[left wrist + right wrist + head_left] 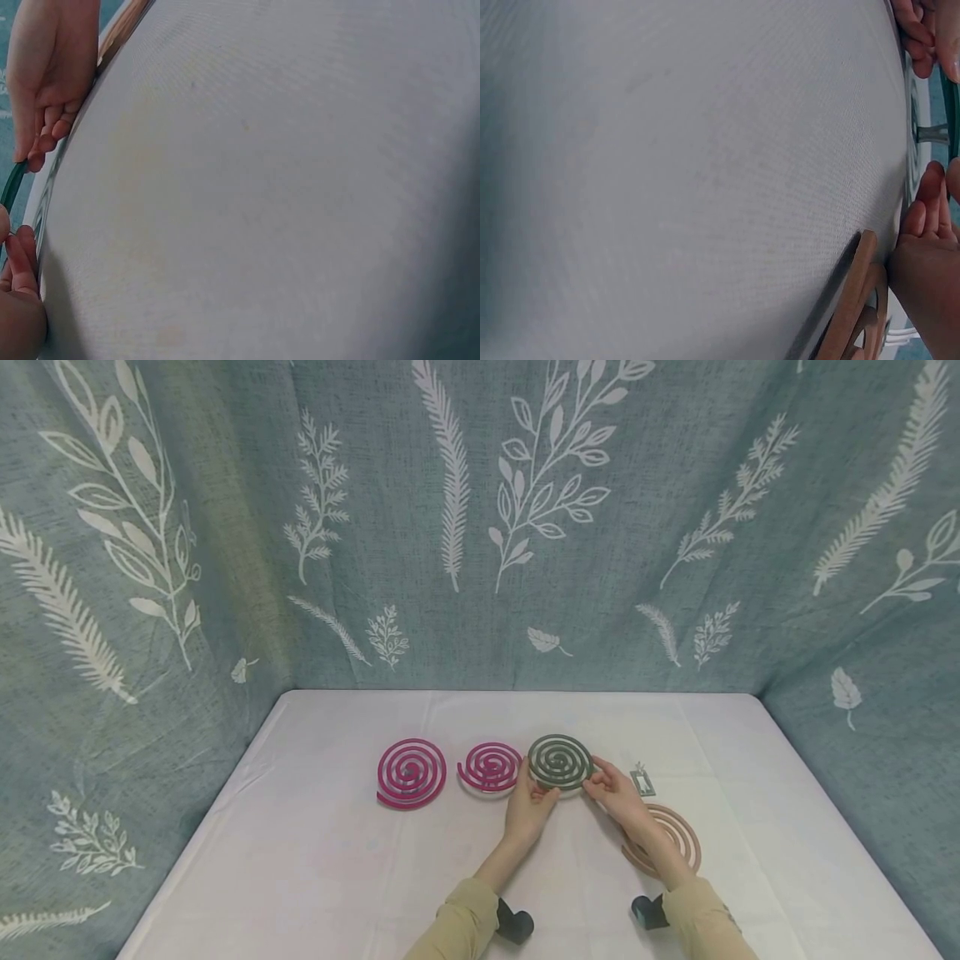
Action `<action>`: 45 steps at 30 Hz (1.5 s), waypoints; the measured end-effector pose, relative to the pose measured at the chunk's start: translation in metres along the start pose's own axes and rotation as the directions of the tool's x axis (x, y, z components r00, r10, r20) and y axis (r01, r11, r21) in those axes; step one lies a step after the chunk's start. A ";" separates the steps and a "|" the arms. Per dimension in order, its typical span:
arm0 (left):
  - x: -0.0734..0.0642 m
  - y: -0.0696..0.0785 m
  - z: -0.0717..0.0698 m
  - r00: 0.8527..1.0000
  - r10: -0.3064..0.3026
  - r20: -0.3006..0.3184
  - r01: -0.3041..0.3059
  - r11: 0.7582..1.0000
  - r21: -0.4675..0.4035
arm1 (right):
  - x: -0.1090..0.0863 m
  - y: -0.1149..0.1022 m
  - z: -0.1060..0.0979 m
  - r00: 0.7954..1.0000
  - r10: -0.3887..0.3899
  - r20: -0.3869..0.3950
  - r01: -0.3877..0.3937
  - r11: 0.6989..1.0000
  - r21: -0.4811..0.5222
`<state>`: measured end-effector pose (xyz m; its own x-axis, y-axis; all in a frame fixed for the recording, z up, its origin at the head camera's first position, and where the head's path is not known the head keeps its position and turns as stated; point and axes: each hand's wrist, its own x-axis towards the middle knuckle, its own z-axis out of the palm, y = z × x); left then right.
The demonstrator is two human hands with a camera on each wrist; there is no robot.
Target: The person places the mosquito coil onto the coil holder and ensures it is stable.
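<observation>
A dark green mosquito coil (561, 762) is held level between both hands, just above the white table. My left hand (528, 817) pinches its left edge between thumb and fingers. On the opposite edge, my right hand (618, 795) pinches the coil the same way. The right wrist view shows a small grey metal piece (932, 135) below the green coil (952, 112), between the two hands. Close beside the left hand lies a magenta coil (491, 767). The right forearm passes over a brown coil (686, 839), covering part of it.
Another magenta coil (411, 774) lies farther left on the white table (300, 860). A small metal coil stand (642, 781) sits right of the right hand. Patterned blue-green curtains (480, 635) enclose the back and sides.
</observation>
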<state>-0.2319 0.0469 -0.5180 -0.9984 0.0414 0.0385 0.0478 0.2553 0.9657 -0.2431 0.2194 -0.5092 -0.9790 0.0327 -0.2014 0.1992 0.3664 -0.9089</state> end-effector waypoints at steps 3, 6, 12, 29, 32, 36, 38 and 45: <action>0.000 0.000 0.000 1.000 0.001 -0.001 -0.001 1.000 0.008 | 0.000 0.000 0.000 1.000 0.004 -0.004 -0.004 1.000 -0.008; 0.000 0.000 0.000 1.000 0.002 -0.001 -0.002 1.000 0.011 | 0.001 0.000 0.000 1.000 0.002 -0.003 -0.002 1.000 -0.013; 0.000 0.000 0.000 1.000 0.009 -0.005 -0.009 1.000 0.015 | 0.002 0.001 -0.001 1.000 0.006 -0.003 -0.006 1.000 -0.015; 0.000 0.002 0.001 1.000 0.004 -0.015 -0.004 1.000 0.019 | 0.001 0.000 -0.001 1.000 -0.001 0.001 0.001 1.000 -0.009; 0.000 0.003 0.001 1.000 0.004 -0.016 -0.004 1.000 0.016 | 0.001 0.000 -0.001 1.000 -0.004 0.004 0.004 1.000 -0.003; -0.001 0.004 0.000 1.000 -0.002 -0.016 0.002 1.000 0.019 | 0.001 0.001 -0.002 1.000 0.001 0.005 -0.001 1.000 0.002; -0.001 0.004 0.000 1.000 -0.002 -0.015 0.003 1.000 0.016 | 0.002 0.001 -0.002 1.000 0.008 0.003 -0.008 1.000 0.002; 0.000 0.004 0.001 1.000 -0.008 -0.018 0.008 1.000 0.014 | 0.004 0.003 -0.002 1.000 0.007 0.006 -0.007 1.000 0.006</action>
<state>-0.2312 0.0486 -0.5141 -0.9991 0.0220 0.0352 0.0398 0.2693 0.9622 -0.2461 0.2221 -0.5121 -0.9772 0.0297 -0.2102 0.2066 0.3608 -0.9095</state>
